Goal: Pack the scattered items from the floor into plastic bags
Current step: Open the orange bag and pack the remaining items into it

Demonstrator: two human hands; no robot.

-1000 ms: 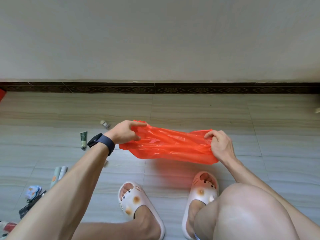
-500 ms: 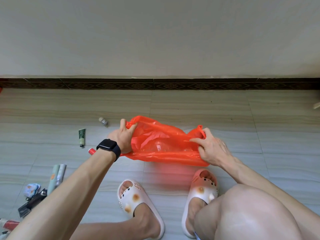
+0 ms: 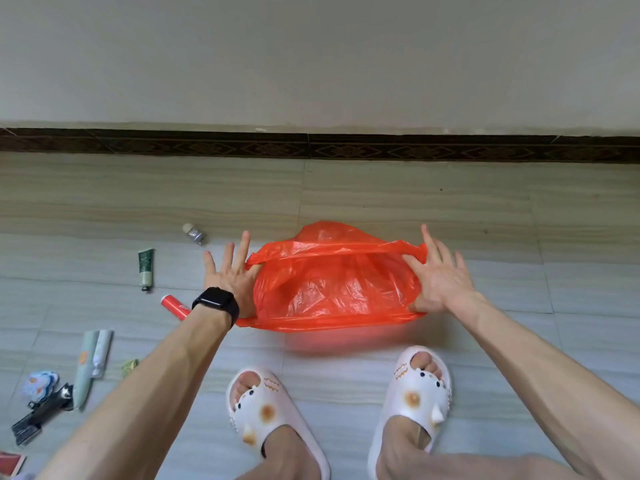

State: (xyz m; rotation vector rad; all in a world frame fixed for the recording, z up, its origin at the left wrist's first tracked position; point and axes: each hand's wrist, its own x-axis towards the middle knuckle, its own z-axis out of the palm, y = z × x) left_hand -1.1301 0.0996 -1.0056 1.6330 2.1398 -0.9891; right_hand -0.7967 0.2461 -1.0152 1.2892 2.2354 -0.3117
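Two hands stretch one orange plastic bag point(image 3: 332, 289) wide at its mouth, low over the tiled floor point(image 3: 381, 202) ahead of two white slippers point(image 3: 273, 417). Left hand point(image 3: 230, 275): fingers spread, thumb apparently hooked inside the bag's left rim; black watch point(image 3: 216, 304) on the wrist. Right hand point(image 3: 441, 275): fingers spread, thumb tucked into the right rim. Bag interior open to view; contents hard to make out through the crinkled film. Loose items on the floor, left of the bag: small grey bottle point(image 3: 194, 233), green tube point(image 3: 145, 268), red tube point(image 3: 175, 306) partly behind the left wrist, pale tubes point(image 3: 91, 362), black clip point(image 3: 41, 415), blue-white item point(image 3: 40, 382).
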